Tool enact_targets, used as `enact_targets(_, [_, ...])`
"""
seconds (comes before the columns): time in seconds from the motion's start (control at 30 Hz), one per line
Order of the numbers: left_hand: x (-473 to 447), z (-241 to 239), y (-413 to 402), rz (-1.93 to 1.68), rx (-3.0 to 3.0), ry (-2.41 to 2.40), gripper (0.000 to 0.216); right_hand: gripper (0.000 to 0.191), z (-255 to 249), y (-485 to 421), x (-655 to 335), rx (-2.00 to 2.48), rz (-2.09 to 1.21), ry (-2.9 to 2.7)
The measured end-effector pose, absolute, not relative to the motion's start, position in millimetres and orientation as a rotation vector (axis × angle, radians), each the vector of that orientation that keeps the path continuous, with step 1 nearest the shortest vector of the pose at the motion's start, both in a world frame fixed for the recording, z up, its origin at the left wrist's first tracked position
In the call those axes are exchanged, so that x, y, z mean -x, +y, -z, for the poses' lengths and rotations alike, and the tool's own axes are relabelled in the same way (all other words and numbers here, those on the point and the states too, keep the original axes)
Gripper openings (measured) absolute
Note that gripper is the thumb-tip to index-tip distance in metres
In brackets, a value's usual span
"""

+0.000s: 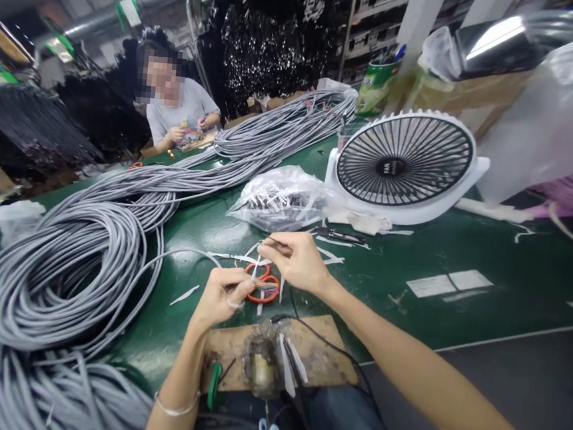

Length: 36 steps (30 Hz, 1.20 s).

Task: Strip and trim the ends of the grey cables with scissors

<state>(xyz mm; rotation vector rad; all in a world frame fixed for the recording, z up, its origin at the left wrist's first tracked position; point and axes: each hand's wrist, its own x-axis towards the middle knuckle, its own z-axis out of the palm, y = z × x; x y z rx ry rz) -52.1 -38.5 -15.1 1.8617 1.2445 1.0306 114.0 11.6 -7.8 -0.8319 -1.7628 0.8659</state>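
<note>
My left hand (227, 293) is closed around the end of a grey cable (193, 252), whose thin coloured wires (269, 286) fan out to the right of my fingers. A narrow white strip (256, 266) runs upward from there to my right hand (295, 259), which pinches its top end. Something thin and dark also shows at the right fingertips, too small to name. Behind and just below the hands lie scissors with orange handles (272, 299); their blades are mostly hidden. White strip scraps (330, 255) are scattered around them.
Large grey cable coils (68, 269) cover the left side. A fan (404, 165) stands at the back right beside a clear plastic bag (282, 198). In front of me is a wooden board (322, 352) with a grimy fixture (262, 367). A co-worker (182, 112) sits across the green table (375, 283).
</note>
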Motion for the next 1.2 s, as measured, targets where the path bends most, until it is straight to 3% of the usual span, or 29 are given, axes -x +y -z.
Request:
enact_targets(0.3, [57.1, 14.7, -31.9, -1.577, -1.144, 1.247, 0.033, 0.019, 5.7, 13.7, -115.1, 0.719, -0.902, -2.073])
enact_targets(0.4, [52.7, 18.6, -30.7, -1.563, -1.131, 1.244, 0.034, 0.015, 5.3, 10.5, -112.5, 0.778, -0.826, -1.857])
enact_targets(0.47, [50.2, 21.0, -31.0, -1.544, -1.14, 1.238, 0.034, 0.027, 9.2, 9.8, -108.8, 0.762, -0.811, -1.807])
enact_targets(0.57, [49.1, 22.4, -32.4, -1.517, -1.156, 1.212, 0.033, 0.013, 20.3, 10.6, -102.4, 0.662, -0.792, -1.905])
enact_targets(0.7, [52.8, 20.8, -35.2, -1.344, -1.264, 1.135, 0.029, 0.019, 28.4, 13.9, -100.8, 0.705, -0.715, -1.896])
enact_targets(0.83, [55.8, 18.6, -37.2, -1.276, -1.32, 1.069, 0.034, 0.021, 24.5, 17.5, -105.1, 0.677, -0.892, -2.054])
enact_targets(0.97, [54.7, 17.3, -37.8, -1.252, -1.319, 1.101, 0.04, 0.018, 24.4, 19.7, -106.3, 0.711, -0.761, -2.111])
enact_targets(1.1, [52.6, 18.6, -37.8, -1.173, -1.316, 1.105, 0.049, 0.041, 27.1, 22.6, -106.5, 0.625, -0.994, -2.052])
enact_targets(1.2, [51.5, 19.0, -37.2, -1.217, -1.329, 1.112, 0.047, 0.033, 28.9, 23.8, -104.2, 0.496, -1.165, -1.982])
